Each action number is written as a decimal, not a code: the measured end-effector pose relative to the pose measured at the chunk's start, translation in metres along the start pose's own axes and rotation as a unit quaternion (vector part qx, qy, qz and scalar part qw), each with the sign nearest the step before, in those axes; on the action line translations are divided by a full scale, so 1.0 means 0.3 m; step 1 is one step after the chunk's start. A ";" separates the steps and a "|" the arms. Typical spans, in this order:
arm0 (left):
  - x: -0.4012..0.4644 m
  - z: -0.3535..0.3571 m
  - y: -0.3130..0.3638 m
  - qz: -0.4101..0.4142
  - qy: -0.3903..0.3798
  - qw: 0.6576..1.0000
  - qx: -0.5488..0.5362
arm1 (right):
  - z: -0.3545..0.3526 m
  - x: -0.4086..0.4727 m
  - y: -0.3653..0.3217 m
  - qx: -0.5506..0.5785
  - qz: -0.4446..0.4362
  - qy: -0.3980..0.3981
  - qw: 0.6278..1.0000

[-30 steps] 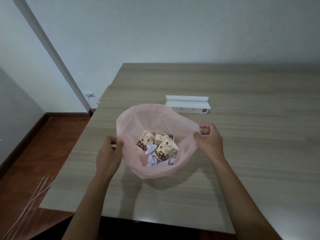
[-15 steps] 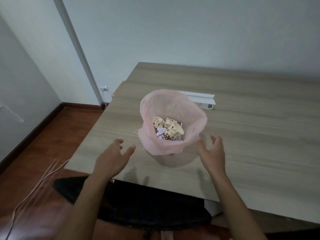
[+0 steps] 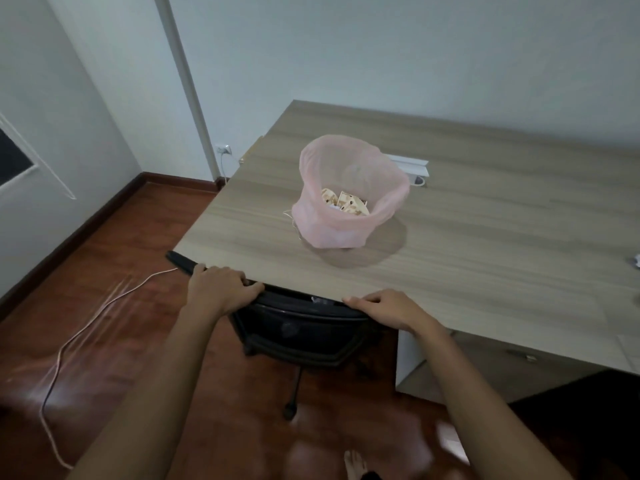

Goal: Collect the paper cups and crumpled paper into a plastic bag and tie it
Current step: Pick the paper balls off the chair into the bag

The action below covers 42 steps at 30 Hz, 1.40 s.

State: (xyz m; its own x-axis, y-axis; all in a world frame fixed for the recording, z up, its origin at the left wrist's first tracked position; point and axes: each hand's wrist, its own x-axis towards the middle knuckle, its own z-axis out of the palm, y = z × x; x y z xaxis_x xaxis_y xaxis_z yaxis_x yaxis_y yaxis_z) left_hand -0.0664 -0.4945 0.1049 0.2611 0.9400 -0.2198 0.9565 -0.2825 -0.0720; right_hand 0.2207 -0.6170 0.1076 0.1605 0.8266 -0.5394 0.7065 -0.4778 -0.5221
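Note:
A pink plastic bag [image 3: 346,216] stands open and untied on the wooden table [image 3: 502,237]. Paper cups with a brown print [image 3: 348,204] and a bit of white paper lie inside it. Both hands are off the bag, down at the table's near edge. My left hand [image 3: 221,287] grips the top of a black chair's backrest [image 3: 298,323], fingers curled over it. My right hand [image 3: 384,306] holds the same backrest further right, its fingers hidden behind the rim. A small white scrap [image 3: 635,270] lies at the table's far right edge.
A white power strip [image 3: 412,168] lies behind the bag. The chair is tucked under the table, beside a drawer unit [image 3: 485,368]. A thin cable [image 3: 86,327] runs across the red wooden floor from a wall socket [image 3: 223,149]. A bare foot [image 3: 353,462] shows at the bottom.
Both hands let go of the bag's rim and dropped back to the chair's backrest. The view pulled away from the table; the bag stays standing open.

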 end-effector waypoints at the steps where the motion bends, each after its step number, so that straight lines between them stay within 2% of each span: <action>1: -0.013 0.006 -0.002 -0.001 0.003 1.000 -0.003 | 0.009 -0.018 -0.001 0.004 -0.005 0.002 1.000; 7: -0.110 0.058 -0.024 -0.008 0.038 0.999 -0.009 | 0.078 -0.113 0.017 0.031 -0.023 0.000 0.999; 15: -0.298 0.118 -0.059 -0.071 -0.019 0.997 -0.014 | 0.195 -0.268 0.080 0.026 -0.084 -0.060 0.994; 22: -0.526 0.183 -0.084 -0.120 -0.005 0.993 -0.007 | 0.316 -0.437 0.122 0.052 -0.111 -0.081 0.989; 36: -0.725 0.255 -0.224 -0.124 0.033 0.992 0.009 | 0.516 -0.624 0.080 0.009 -0.120 -0.104 0.987; 39: -0.717 0.243 -0.240 -0.123 0.005 0.992 0.031 | 0.519 -0.620 0.077 0.016 -0.125 -0.122 0.984; 42: -0.680 0.211 -0.234 -0.129 -0.046 0.989 0.061 | 0.495 -0.597 0.072 -0.011 -0.143 -0.174 0.974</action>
State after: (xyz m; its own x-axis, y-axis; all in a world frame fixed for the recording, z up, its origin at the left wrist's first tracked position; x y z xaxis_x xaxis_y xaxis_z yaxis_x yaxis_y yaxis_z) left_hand -0.1950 -0.6784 0.0932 -0.0086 0.9638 -0.2664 0.9654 -0.0614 -0.2533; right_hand 0.1048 -0.8194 0.0947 -0.2858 0.7716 -0.5683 0.7036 -0.2336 -0.6711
